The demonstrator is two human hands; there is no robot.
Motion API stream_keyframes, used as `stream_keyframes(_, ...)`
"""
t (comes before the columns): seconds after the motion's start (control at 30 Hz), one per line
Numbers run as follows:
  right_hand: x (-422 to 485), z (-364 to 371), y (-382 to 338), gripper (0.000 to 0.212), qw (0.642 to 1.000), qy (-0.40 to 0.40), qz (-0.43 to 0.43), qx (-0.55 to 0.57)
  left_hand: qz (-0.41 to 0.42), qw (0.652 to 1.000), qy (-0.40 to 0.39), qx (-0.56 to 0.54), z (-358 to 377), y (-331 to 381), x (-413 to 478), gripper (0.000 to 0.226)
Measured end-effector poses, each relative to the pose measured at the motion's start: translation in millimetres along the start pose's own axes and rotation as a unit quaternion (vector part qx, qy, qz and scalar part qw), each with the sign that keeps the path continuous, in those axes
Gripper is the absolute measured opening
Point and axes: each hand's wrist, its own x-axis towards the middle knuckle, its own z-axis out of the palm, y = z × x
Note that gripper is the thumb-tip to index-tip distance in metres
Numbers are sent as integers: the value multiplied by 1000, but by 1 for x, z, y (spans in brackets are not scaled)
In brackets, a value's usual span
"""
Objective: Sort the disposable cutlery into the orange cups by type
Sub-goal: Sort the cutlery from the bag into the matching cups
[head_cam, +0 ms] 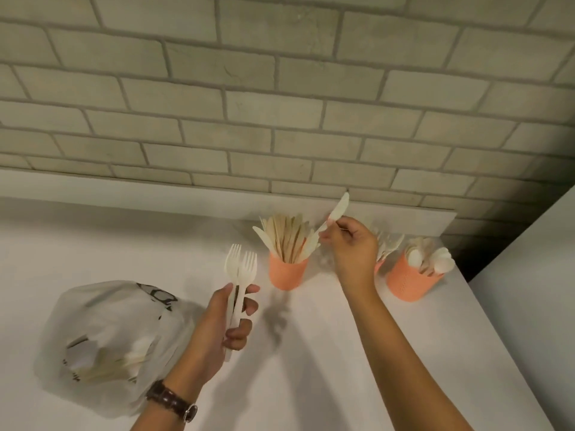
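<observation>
Disposable cutlery mid-sort: one pale flat plastic knife point(337, 209) pinched by its handle between thumb and fingertips of the right hand point(351, 247), blade tilted up and away, just above and beside the rim of the orange ribbed cup of pale and wood-coloured knives point(287, 272). Judged poised for dropping in handle-first, to match the blades-up bundle there. Two white plastic forks point(241, 269) clasped together in the curled fingers of the left hand point(230, 318), tines up, probably parked as the next batch. Behind the right-hand knuckles, a second orange cup point(378, 266), mostly hidden, seemingly of forks. Further out past that wrist, a third orange cup of white spoons point(410, 281). Beside the left wrist and its brown-strapped wristwatch point(172, 399), a translucent white plastic bag point(109, 337) of unsorted pieces on the white counter point(93, 244). Dark print on the bag, blurred and unreadable; no other writing legible.
</observation>
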Motion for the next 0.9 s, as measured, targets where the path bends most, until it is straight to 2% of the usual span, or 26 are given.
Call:
stream_keyframes(0.1, 7, 31, 21, 10, 996, -31, -15, -87, 8, 996, -21, -92, -10, 9, -2, 36)
stream_keyframes(0.2, 6, 50, 52, 14, 976, -88, 41, -196, 25, 995, -25, -89, -12, 12, -4, 26)
stream_keyframes(0.27, 2, 52, 63, 16, 970, -104, 80, -203, 41, 995, -21, -93, -10, 10, -2, 24)
stream_keyframes(0.33, -4, 44, 61, 19, 975, -96, 83, -182, 66, 994, -13, -90, -6, 5, 1, 27)
stream_keyframes(0.47, -23, -3, 47, 19, 976, -104, 36, -188, 89, 995, -34, 14, 23, -9, 8, 23)
stream_keyframes(0.57, -34, -55, 47, 17, 970, -120, 54, -204, 88, 988, -93, 81, 60, -18, 15, 22)
stream_keyframes(0.7, -43, -126, 52, 17, 972, -80, 87, -203, 131, 965, -160, 164, 120, -22, 39, 19)
stream_keyframes(0.9, -50, -190, 60, 19, 974, -32, 122, -189, 279, 939, -22, 199, 187, -10, 96, 13)
